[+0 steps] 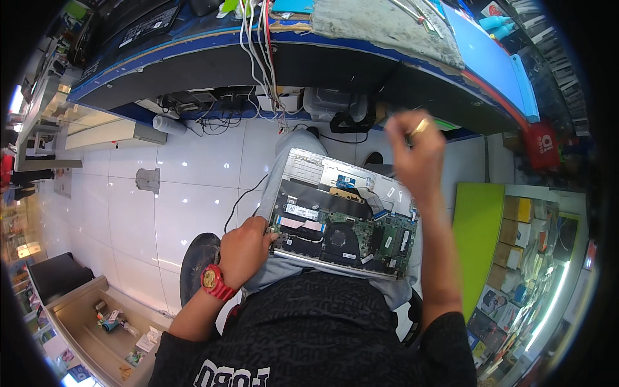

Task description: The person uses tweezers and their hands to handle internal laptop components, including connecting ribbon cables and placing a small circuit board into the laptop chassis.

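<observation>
An opened laptop (303,229) lies tilted across my lap with its bottom cover off. Inside it a round black fan (342,240), a green circuit board (390,240) and a silver frame show. My left hand (245,253), with a red watch (216,282) on the wrist, is closed on the laptop's left edge, thumb on top. My right hand (418,151) is raised beyond the laptop's far right corner, somewhat blurred. Its fingers are curled together in a pinch, and a gold ring shows on one. Whatever they hold, if anything, cannot be made out.
Ahead stands a workbench with a dark front (193,74), a grey mat (387,29) and hanging white cables (258,58). A glass display case (516,271) with a green side is at right. An open drawer (106,316) sits at lower left, near a black stool (59,274).
</observation>
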The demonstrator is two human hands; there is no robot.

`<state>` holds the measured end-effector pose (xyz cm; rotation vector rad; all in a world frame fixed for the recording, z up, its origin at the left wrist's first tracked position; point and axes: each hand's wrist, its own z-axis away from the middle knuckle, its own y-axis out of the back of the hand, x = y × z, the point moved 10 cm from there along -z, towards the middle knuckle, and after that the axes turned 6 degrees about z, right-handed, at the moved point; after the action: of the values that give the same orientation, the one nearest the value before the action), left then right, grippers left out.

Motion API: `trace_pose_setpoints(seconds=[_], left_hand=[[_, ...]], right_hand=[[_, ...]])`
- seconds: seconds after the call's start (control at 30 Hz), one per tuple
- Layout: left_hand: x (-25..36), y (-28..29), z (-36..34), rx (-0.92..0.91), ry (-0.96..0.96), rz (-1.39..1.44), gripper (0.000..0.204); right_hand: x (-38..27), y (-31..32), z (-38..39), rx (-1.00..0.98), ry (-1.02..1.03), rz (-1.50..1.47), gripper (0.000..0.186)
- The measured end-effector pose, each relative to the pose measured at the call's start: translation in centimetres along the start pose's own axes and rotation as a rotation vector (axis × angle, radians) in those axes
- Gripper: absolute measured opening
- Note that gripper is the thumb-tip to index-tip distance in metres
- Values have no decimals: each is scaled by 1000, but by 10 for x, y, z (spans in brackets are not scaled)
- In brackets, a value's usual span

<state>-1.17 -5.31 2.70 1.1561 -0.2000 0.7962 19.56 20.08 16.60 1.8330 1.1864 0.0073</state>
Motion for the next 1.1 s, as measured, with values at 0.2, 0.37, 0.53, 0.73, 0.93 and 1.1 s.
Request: trace_pose_setpoints(seconds=[0.2,0.37,0.53,0.73,0.93,1.1], left_hand=[[-2,4,18,223,-88,73,20],[-9,-3,29,318,-26,125,18],[-18,-8,37,311,47,224,19],[-31,-9,46,301,154,307,21],[-26,-16,40,298,94,335,22],[-21,-17,37,274,39,329,29]], right_hand=[[61,-5,-191,58,1,592,25],[115,-47,-237,-98,103,963,22],[100,-23,-226,-43,39,1023,31],[-61,-13,-61,-159,90,84,9],[-127,-63,92,-649,85,-186,11],[-136,-80,114,-638,160,-96,13]])
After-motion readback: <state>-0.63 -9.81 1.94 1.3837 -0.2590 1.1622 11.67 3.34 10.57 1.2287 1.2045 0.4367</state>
